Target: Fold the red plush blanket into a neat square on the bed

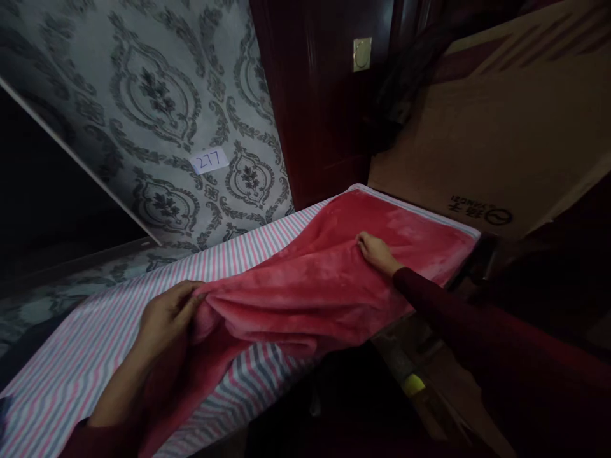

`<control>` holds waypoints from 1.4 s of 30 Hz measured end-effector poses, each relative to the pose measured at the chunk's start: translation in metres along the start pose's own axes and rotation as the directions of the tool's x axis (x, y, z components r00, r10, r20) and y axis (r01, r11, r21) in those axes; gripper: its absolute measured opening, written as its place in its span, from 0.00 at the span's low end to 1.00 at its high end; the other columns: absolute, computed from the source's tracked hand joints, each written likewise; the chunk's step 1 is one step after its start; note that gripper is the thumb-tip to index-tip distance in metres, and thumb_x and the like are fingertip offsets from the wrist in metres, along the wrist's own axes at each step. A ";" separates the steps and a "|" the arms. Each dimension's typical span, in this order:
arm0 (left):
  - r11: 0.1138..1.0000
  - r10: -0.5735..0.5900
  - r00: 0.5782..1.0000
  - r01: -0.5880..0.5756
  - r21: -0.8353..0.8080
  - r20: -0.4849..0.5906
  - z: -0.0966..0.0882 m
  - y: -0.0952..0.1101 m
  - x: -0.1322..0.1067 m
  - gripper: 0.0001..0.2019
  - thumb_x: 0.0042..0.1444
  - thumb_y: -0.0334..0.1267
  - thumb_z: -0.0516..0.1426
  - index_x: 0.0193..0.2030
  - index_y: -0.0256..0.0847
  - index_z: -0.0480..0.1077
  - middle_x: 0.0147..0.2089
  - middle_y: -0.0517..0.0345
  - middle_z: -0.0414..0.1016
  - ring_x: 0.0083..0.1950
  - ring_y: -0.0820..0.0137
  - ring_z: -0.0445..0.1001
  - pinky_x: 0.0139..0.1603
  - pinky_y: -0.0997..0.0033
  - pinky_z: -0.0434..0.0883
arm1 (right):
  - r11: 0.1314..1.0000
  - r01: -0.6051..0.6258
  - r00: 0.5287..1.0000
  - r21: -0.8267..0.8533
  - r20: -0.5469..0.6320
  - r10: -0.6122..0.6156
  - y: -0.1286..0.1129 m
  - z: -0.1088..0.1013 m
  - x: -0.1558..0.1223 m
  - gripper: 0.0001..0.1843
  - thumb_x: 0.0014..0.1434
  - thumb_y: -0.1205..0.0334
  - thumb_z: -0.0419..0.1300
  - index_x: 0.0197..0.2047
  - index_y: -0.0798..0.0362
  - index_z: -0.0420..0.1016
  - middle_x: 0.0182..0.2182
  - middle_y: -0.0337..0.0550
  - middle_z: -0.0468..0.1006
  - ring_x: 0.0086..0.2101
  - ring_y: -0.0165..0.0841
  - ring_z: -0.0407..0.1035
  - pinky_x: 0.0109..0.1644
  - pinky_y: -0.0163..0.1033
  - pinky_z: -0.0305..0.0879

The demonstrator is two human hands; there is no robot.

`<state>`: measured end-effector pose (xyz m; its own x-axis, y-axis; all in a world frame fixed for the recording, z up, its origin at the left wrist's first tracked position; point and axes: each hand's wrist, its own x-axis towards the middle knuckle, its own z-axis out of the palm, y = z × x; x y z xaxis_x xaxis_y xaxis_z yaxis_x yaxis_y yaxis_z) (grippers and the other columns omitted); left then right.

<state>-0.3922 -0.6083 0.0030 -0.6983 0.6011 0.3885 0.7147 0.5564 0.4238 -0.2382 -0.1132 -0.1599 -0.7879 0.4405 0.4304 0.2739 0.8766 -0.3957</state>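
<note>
A red plush blanket lies in loose folds along a narrow surface covered with a striped cloth in pink, grey and white. My left hand pinches the blanket's near-left part, thumb and fingers closed on the fabric. Further off to the right, my right hand grips the blanket with its fingers curled around a fold. Between the two hands the fabric is drawn into long creases. Part of the blanket hangs down beside my left forearm.
Patterned wallpaper bears a paper label reading 277. A dark red wooden panel stands behind. At the right, a large cardboard box leans by the surface's far end. A yellow item shows low in the shadow.
</note>
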 end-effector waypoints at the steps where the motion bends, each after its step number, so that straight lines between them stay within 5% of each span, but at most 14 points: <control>1: 1.000 0.003 1.000 -0.003 0.009 0.007 0.000 -0.001 0.001 0.20 0.57 0.60 0.54 0.39 0.46 0.77 0.42 0.54 0.84 0.44 0.57 0.82 0.46 0.64 0.75 | 1.000 -0.013 0.999 0.007 -0.036 0.014 0.001 -0.006 0.004 0.13 0.67 0.66 0.47 0.46 0.53 0.73 0.39 0.55 0.81 0.39 0.43 0.74 0.43 0.42 0.66; 7: 0.998 -0.026 1.000 0.026 0.062 -0.002 -0.004 -0.001 0.015 0.22 0.57 0.59 0.51 0.41 0.44 0.77 0.44 0.51 0.85 0.45 0.57 0.81 0.46 0.63 0.73 | 0.998 0.028 0.979 0.064 -0.204 -0.014 -0.005 -0.059 0.033 0.09 0.65 0.63 0.49 0.43 0.50 0.69 0.41 0.54 0.80 0.40 0.44 0.74 0.45 0.45 0.67; 12: 0.984 -0.062 0.997 0.068 0.167 -0.042 -0.028 0.005 0.033 0.24 0.57 0.56 0.49 0.45 0.43 0.77 0.45 0.51 0.85 0.47 0.56 0.81 0.46 0.64 0.71 | 0.995 0.092 0.948 0.033 -0.310 -0.077 -0.031 -0.104 0.059 0.08 0.64 0.64 0.50 0.43 0.49 0.69 0.40 0.50 0.79 0.40 0.43 0.72 0.46 0.45 0.67; 20: 0.829 -0.164 0.948 0.283 0.483 -0.274 -0.107 0.022 0.052 0.27 0.59 0.52 0.48 0.57 0.44 0.76 0.45 0.51 0.82 0.46 0.55 0.78 0.40 0.65 0.67 | 0.960 0.278 0.836 -0.015 -0.489 -0.250 -0.088 -0.159 0.094 0.10 0.65 0.61 0.49 0.45 0.49 0.70 0.41 0.47 0.79 0.40 0.41 0.72 0.44 0.45 0.66; 26: 0.684 -0.202 0.891 0.426 0.592 -0.407 -0.166 0.009 0.057 0.28 0.63 0.47 0.47 0.65 0.40 0.72 0.52 0.49 0.80 0.51 0.55 0.76 0.51 0.59 0.70 | 0.918 0.396 0.824 -0.008 -0.437 -0.360 -0.136 -0.155 0.098 0.11 0.65 0.63 0.51 0.46 0.51 0.72 0.41 0.49 0.80 0.39 0.41 0.72 0.44 0.43 0.65; 29: 0.613 -0.307 0.898 0.441 0.655 -0.317 -0.160 -0.004 0.053 0.26 0.65 0.46 0.47 0.64 0.39 0.73 0.53 0.47 0.80 0.50 0.53 0.77 0.49 0.58 0.72 | 0.910 0.411 0.872 0.058 -0.315 -0.373 -0.152 -0.133 0.089 0.11 0.65 0.63 0.52 0.46 0.52 0.73 0.40 0.50 0.80 0.39 0.41 0.73 0.42 0.42 0.65; 34: 0.606 -0.417 0.901 0.375 0.701 -0.121 -0.122 -0.042 0.036 0.24 0.68 0.44 0.46 0.58 0.35 0.76 0.56 0.38 0.79 0.51 0.51 0.79 0.45 0.60 0.72 | 0.904 0.390 0.920 0.176 -0.123 -0.373 -0.172 -0.098 0.069 0.10 0.65 0.65 0.53 0.46 0.52 0.74 0.41 0.48 0.81 0.39 0.40 0.74 0.43 0.40 0.65; 38: 0.624 -0.380 0.912 0.377 0.684 -0.157 -0.107 -0.066 0.030 0.20 0.65 0.39 0.49 0.56 0.38 0.78 0.62 0.39 0.77 0.54 0.51 0.79 0.49 0.58 0.73 | 0.906 0.375 0.925 0.195 -0.017 -0.380 -0.188 -0.084 0.060 0.09 0.66 0.67 0.53 0.45 0.52 0.74 0.41 0.48 0.81 0.39 0.38 0.74 0.43 0.39 0.64; 42: 0.810 -0.180 0.972 0.235 0.538 -0.153 -0.082 -0.042 0.036 0.18 0.65 0.37 0.50 0.53 0.41 0.79 0.57 0.45 0.80 0.53 0.55 0.79 0.54 0.59 0.73 | 0.909 0.381 0.917 0.172 0.055 -0.394 -0.203 -0.075 0.055 0.08 0.66 0.68 0.54 0.44 0.51 0.74 0.40 0.47 0.81 0.39 0.38 0.74 0.43 0.38 0.62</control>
<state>-0.4506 -0.6569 0.0661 -0.8129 0.3962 0.4268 0.4355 0.9002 -0.0062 -0.2959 -0.2521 0.0055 -0.8611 0.0476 0.5063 -0.1456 0.9308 -0.3352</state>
